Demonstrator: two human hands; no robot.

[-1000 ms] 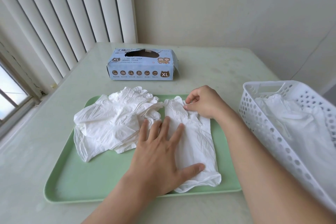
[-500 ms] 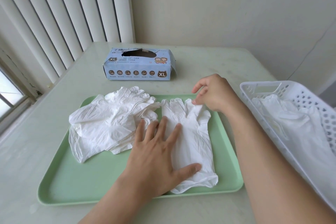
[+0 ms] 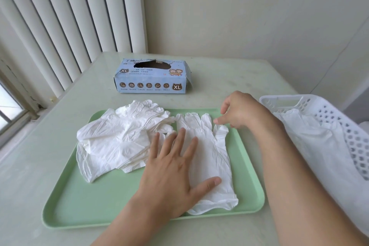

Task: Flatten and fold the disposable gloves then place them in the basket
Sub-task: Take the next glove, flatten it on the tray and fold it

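Observation:
A white disposable glove (image 3: pixel 209 158) lies spread flat on the right half of a green tray (image 3: pixel 95 203), its fingers pointing away from me. My left hand (image 3: pixel 173 171) presses flat on the glove's palm and cuff with straight fingers. My right hand (image 3: pixel 239 112) hovers at the glove's fingertips near the tray's far edge, fingers loosely curled, holding nothing. A crumpled pile of white gloves (image 3: pixel 117 138) fills the tray's left half. The white perforated basket (image 3: pixel 327 118) stands at the right, with white gloves inside it.
A light blue glove box (image 3: pixel 151 78) marked XL sits on the pale table beyond the tray. Vertical blinds and a window run along the left. A plain wall stands behind the table.
My right hand has let go of the glove's fingers and lifted toward the tray's far right. The glove's fingers now lie spread out. My left hand stays pressed on the glove.

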